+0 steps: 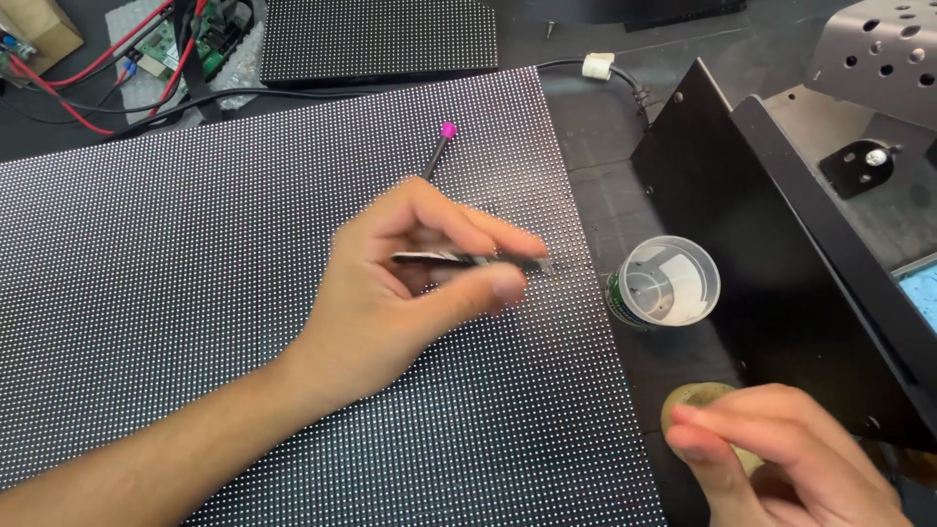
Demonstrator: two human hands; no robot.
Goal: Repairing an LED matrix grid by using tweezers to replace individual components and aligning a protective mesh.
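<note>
Dark bench carried a large dotted LED panel (195, 293). Far left, cardboard box (34, 29) cut off by frame. Left hand (390, 283) pinched blurred tweezers (468, 260) over panel's right edge. Clear plastic cup (669, 283), green-labelled, stood right. Right hand (781, 449), near right, gripped round tan object (695, 398), mostly hidden.

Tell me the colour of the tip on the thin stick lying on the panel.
Bright pink tip on a dark stick, clearest in the head view.

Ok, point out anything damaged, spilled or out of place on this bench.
Nothing looks spilled or broken. The left hand holds tweezers over the dotted panel. A pink-tipped tool lies loose on it. The clear cup stands upright.
</note>
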